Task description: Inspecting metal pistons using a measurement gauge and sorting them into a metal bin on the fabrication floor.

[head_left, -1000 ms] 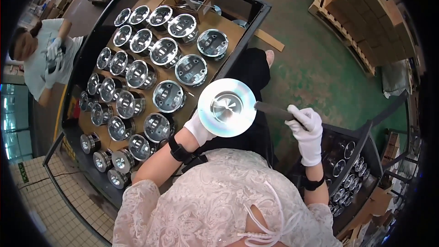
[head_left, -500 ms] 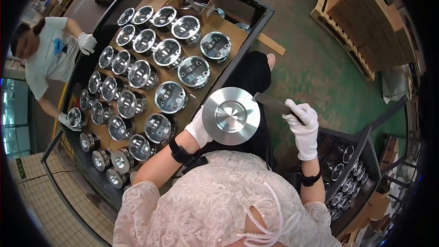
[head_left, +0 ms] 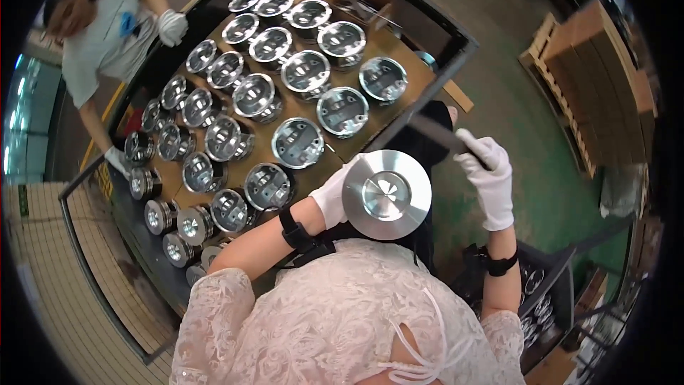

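Observation:
My left hand, in a white glove, grips a silver metal piston from its left side. The piston's round machined face, with a recessed bowl in the middle, is turned up toward me. Most of my left fingers are hidden behind it. To the right, my gloved right hand is closed round the end of a dark flat file. The file points up and left, its far end blurred, and it is apart from the piston's rim. Rows of shiny pistons stand on the cardboard-covered table to my left.
A black metal frame edges the table, with an open cardboard box at its far corner. Across the table stands a person in white gloves. At right are stacked cartons on a pallet, and a dark bin of pistons nearer me.
The file's tip has come away from the piston's rim and moved up. My left hand still holds the piston. The whole view has shifted and turned slightly.

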`<state>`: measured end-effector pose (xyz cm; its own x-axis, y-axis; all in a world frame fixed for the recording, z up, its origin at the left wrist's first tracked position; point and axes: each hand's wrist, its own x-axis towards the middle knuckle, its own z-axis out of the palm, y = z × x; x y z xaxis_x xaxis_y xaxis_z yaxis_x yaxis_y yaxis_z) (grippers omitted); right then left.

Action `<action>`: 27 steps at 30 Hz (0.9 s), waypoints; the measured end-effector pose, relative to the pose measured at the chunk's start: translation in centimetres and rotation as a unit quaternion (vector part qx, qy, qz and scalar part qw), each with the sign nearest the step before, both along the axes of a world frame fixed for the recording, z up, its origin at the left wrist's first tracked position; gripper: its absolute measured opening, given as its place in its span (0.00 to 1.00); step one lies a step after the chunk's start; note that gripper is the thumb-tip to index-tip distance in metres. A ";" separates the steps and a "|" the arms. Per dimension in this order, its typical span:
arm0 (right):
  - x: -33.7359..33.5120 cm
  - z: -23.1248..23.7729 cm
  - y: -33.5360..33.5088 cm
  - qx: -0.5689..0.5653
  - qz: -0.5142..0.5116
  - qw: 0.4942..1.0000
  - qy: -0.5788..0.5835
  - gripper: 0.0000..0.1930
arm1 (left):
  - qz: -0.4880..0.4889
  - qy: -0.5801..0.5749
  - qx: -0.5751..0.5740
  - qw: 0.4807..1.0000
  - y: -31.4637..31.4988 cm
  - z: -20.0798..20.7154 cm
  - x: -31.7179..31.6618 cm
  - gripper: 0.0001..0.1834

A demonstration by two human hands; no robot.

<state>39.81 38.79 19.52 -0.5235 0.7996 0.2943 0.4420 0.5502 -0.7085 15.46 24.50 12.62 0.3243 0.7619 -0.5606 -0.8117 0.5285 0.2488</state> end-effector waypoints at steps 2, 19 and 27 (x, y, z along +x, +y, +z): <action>-2.0 0.4 1.8 -0.039 -0.017 0.999 0.015 0.19 | 0.006 0.036 -0.031 0.999 -0.3 0.7 -1.1 0.24; -31.2 -7.9 23.1 -0.006 -0.009 0.974 -0.225 0.21 | 0.119 0.196 -0.007 0.973 -3.5 1.3 -7.5 0.22; -21.8 2.3 12.9 -0.077 0.148 0.986 -0.023 0.22 | 0.313 0.096 -0.020 0.945 1.1 -3.5 -9.7 0.23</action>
